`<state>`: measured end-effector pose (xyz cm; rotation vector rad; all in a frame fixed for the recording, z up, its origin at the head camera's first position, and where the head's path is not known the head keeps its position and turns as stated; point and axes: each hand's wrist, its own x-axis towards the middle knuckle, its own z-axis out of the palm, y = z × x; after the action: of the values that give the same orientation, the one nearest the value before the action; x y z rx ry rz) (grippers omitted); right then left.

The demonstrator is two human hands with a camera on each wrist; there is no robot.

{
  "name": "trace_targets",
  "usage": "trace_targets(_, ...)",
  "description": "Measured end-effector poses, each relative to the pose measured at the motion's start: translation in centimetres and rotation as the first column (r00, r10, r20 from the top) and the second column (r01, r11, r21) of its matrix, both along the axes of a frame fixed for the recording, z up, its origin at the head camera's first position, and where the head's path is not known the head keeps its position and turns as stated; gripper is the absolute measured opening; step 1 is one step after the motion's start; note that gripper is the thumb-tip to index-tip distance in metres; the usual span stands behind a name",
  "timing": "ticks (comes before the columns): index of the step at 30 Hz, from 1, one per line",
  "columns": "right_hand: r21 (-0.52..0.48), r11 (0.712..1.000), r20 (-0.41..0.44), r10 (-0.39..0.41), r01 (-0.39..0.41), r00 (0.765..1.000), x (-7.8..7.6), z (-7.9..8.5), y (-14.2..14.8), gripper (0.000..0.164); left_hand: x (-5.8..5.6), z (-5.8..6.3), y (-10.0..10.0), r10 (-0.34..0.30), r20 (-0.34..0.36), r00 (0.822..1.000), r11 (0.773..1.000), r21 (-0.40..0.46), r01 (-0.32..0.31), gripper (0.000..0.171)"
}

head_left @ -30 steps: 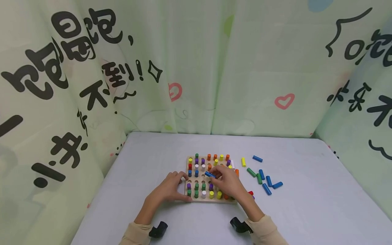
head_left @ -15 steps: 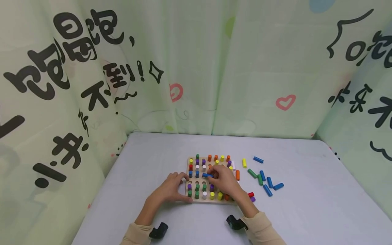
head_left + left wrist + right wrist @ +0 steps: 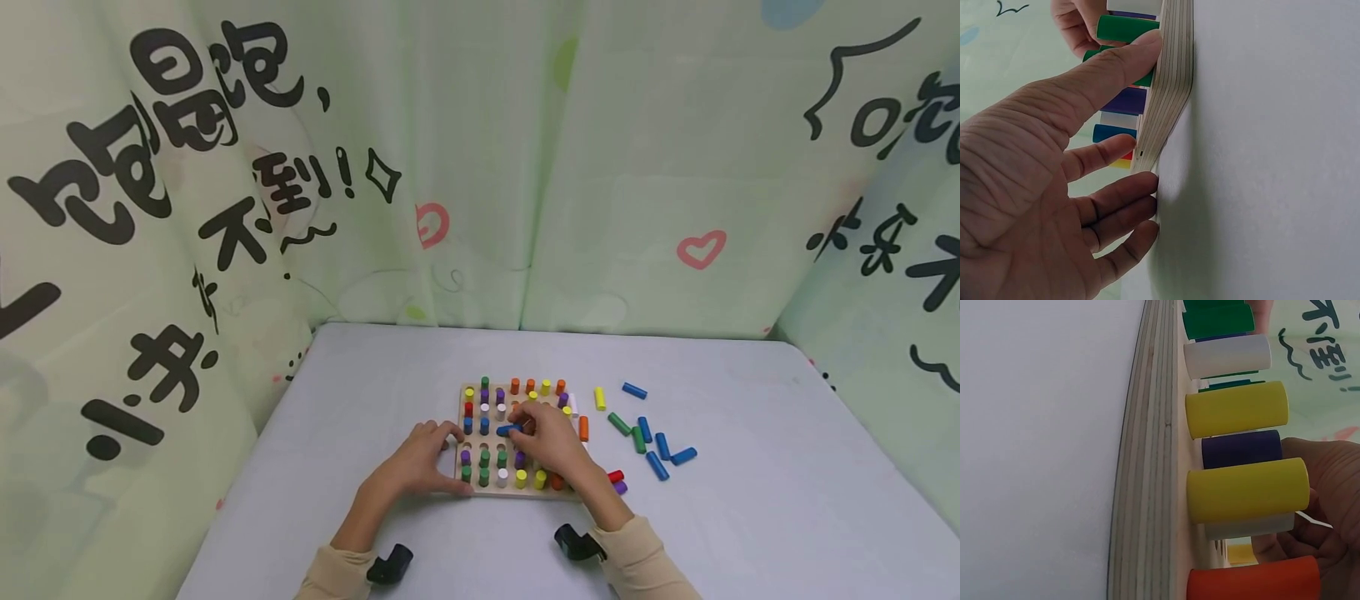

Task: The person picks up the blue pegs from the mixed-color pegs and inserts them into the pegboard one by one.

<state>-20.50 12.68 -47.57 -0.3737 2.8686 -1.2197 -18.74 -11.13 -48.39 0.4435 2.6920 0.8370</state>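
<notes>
A wooden pegboard point(image 3: 517, 493) lies on the table, with coloured pegs standing in its holes. My left hand point(image 3: 414, 460) steadies its near left corner. In the left wrist view, the thumb point(image 3: 1110, 72) lies along one edge beside a green peg point(image 3: 1125, 28), with the other fingers spread by the adjoining side. Over the middle of the board, my right hand point(image 3: 553, 435) pinches a blue peg point(image 3: 506, 431) that lies tilted almost level, close over the holes. To its left, blue pegs point(image 3: 484, 426) stand upright. In the right wrist view, yellow pegs point(image 3: 1247, 490) partly hide that hand.
Loose blue pegs point(image 3: 657, 466), green pegs point(image 3: 619, 424) and a yellow peg point(image 3: 600, 398) lie right of the board. A red peg point(image 3: 616, 477) and a purple peg point(image 3: 620, 488) are beside my right wrist. A printed curtain point(image 3: 480, 167) hangs behind the table.
My right hand has shifted slightly left and down with the blue peg, which has turned from slanting to nearly level. The left hand stays at the corner.
</notes>
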Motion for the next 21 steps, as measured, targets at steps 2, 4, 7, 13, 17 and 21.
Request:
trace_targets(2,-0.019,1.000,-0.001,-0.010,0.010,1.000,0.02,0.01,-0.05,0.015,0.01,0.06,0.01,-0.001,-0.003,1.000,1.000,-0.002,0.001,0.072)
trace_targets(4,-0.046,0.999,-0.005,-0.014,0.014,1.000,0.01,0.02,-0.11,0.017,0.04,0.14,0.04,0.001,-0.002,1.000,1.000,-0.001,-0.001,0.072)
trace_targets(7,-0.080,0.997,-0.012,-0.010,0.009,1.000,0.03,0.11,-0.19,0.018,0.09,0.22,0.09,-0.001,-0.005,1.000,1.000,0.001,0.001,0.071)
trace_targets(13,-0.110,0.994,-0.021,-0.008,0.006,1.000,0.19,0.22,-0.39,0.020,0.21,0.13,0.16,-0.005,-0.002,1.000,1.000,0.002,0.005,0.071)
trace_targets(17,-0.113,0.994,-0.025,-0.011,0.008,1.000,0.37,0.36,-0.50,0.020,0.17,0.00,0.11,0.001,-0.002,1.000,1.000,0.001,-0.001,0.071)
trace_targets(21,-0.114,0.993,-0.027,-0.015,0.012,1.000,0.56,0.54,-0.55,0.019,0.17,-0.08,0.03,0.006,0.001,1.000,1.000,0.004,-0.006,0.071)
